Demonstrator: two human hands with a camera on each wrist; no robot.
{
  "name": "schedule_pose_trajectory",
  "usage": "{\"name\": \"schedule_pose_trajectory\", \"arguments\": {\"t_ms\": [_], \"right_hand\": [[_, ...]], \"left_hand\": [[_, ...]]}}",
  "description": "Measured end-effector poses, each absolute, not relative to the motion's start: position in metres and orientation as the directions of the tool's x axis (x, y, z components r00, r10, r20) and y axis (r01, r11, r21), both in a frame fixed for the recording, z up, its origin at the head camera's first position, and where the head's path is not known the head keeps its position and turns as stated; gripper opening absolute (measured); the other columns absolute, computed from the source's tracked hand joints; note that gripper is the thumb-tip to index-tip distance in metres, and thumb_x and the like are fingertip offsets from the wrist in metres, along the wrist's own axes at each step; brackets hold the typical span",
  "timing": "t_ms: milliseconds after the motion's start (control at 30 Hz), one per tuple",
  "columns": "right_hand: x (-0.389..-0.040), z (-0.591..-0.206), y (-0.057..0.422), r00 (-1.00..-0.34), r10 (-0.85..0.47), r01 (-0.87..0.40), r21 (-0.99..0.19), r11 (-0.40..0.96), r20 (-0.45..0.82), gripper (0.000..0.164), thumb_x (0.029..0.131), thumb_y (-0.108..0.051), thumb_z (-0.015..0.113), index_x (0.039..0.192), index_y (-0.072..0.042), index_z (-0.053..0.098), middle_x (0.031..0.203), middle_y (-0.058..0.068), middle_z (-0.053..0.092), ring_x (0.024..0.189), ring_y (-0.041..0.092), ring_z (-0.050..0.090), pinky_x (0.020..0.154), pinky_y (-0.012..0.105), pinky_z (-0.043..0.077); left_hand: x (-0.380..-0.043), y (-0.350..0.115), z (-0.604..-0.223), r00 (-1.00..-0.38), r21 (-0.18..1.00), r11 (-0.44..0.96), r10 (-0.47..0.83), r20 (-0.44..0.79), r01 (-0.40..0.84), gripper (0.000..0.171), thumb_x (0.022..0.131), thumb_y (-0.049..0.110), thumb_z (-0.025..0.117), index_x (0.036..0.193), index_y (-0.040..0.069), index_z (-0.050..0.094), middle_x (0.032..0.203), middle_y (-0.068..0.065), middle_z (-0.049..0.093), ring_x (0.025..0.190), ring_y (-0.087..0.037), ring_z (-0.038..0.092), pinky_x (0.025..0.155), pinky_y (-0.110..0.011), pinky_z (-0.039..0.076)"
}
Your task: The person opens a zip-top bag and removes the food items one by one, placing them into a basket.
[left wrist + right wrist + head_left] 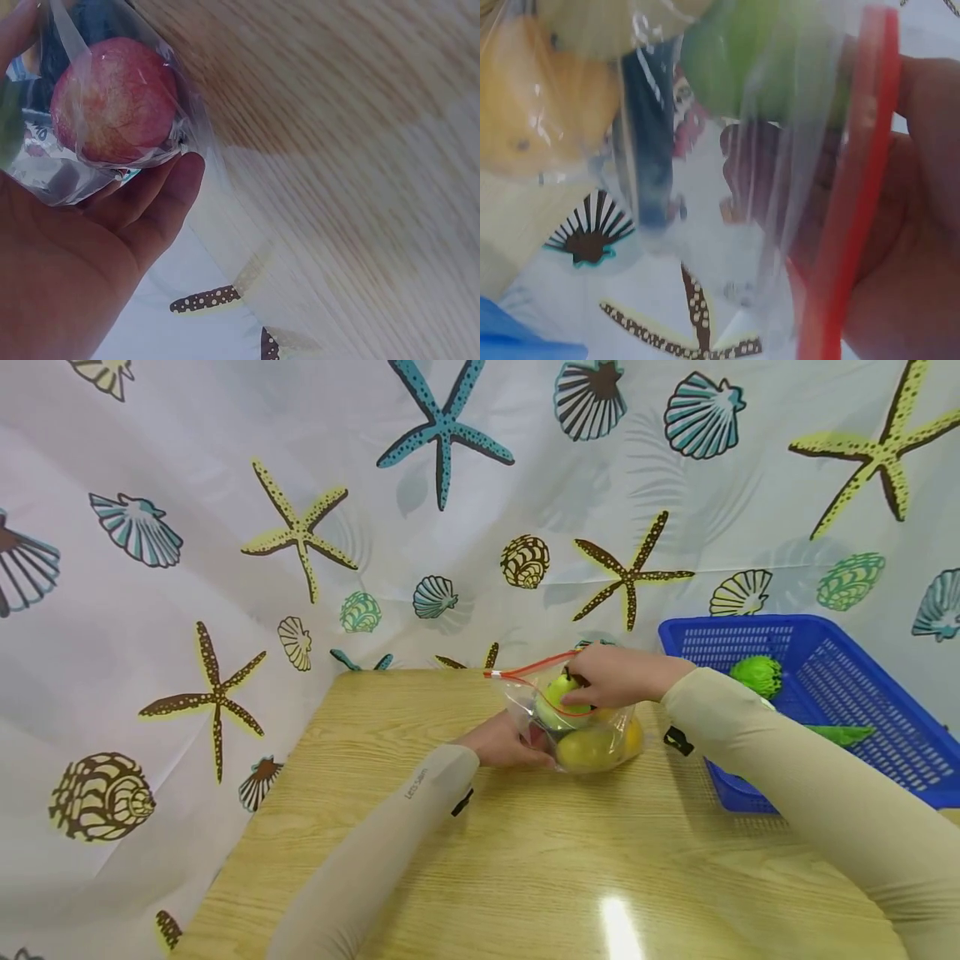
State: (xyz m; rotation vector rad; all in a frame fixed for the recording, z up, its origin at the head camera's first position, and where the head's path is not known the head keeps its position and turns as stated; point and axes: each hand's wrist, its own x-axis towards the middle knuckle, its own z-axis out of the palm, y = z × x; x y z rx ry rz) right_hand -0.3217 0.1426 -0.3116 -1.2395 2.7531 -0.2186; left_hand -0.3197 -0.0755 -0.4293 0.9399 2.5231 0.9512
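Observation:
A clear zip bag (517,697) with a red zip edge stands on the table, its mouth open. My left hand (506,743) grips the bag's lower left side, thumb and fingers around it beside a red apple (112,101). Reaching in through the mouth, my right hand (615,675) holds a green pear (558,712) by its upper part. Below the pear, inside the bag, lie a yellow mango-like fruit (588,750) and an orange fruit (634,737). The red zip edge (855,180) crosses in front of the right hand in the right wrist view.
To the right stands a blue plastic basket (738,625) with slotted walls, under my right forearm. In it are a bumpy bright green item (757,677) and a long green one (840,735). A shell-and-starfish curtain (465,552) hangs behind the wooden table (510,860).

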Motion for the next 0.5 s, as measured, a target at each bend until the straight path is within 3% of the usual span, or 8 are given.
{"name": "schedule_pose_trajectory", "arguments": {"t_ms": [133, 233, 367, 500], "right_hand": [[-0.32, -0.303, 0.157, -0.699, -0.715, -0.702, -0.203, 0.683, 0.011, 0.032, 0.091, -0.036, 0.063, 0.071, -0.013, 0.053, 0.065, -0.001, 0.049, 0.055, 0.011, 0.042, 0.052, 0.029, 0.038], [-0.316, -0.292, 0.171, -0.727, -0.681, -0.679, -0.237, 0.695, 0.084, 0.027, 0.091, -0.035, 0.063, 0.09, -0.007, 0.065, 0.079, 0.001, 0.061, 0.067, 0.011, 0.053, 0.059, 0.032, 0.049], [-0.307, -0.273, 0.196, -0.767, -0.617, -0.641, -0.271, 0.719, 0.178, 0.039, 0.091, -0.034, 0.063, 0.116, -0.004, 0.063, 0.096, 0.006, 0.067, 0.078, 0.013, 0.059, 0.065, 0.037, 0.054], [-0.3, -0.26, 0.228, -0.788, -0.551, -0.612, -0.25, 0.75, 0.273, 0.037, 0.091, -0.034, 0.063, 0.115, -0.005, 0.063, 0.097, 0.009, 0.067, 0.076, 0.015, 0.059, 0.063, 0.038, 0.052]], "left_hand": [[-0.321, -0.075, -0.433, -0.771, 0.623, 0.622, 0.635, -0.047, 0.474, 0.074, 0.07, 0.049, 0.08, 0.13, 0.025, 0.044, 0.113, 0.008, 0.052, 0.096, -0.01, 0.047, 0.086, -0.033, 0.046], [-0.319, -0.074, -0.433, -0.778, 0.605, 0.639, 0.626, -0.052, 0.474, 0.079, 0.07, 0.05, 0.079, 0.132, 0.022, 0.04, 0.115, 0.007, 0.051, 0.1, -0.009, 0.046, 0.09, -0.034, 0.045], [-0.317, -0.073, -0.431, -0.796, 0.592, 0.667, 0.602, -0.07, 0.452, 0.078, 0.068, 0.052, 0.08, 0.125, 0.018, 0.038, 0.105, 0.005, 0.055, 0.094, -0.011, 0.05, 0.084, -0.032, 0.047], [-0.318, -0.074, -0.429, -0.809, 0.606, 0.677, 0.58, -0.092, 0.417, 0.077, 0.065, 0.053, 0.081, 0.12, 0.019, 0.04, 0.099, 0.006, 0.06, 0.09, -0.009, 0.053, 0.081, -0.029, 0.049]]}}
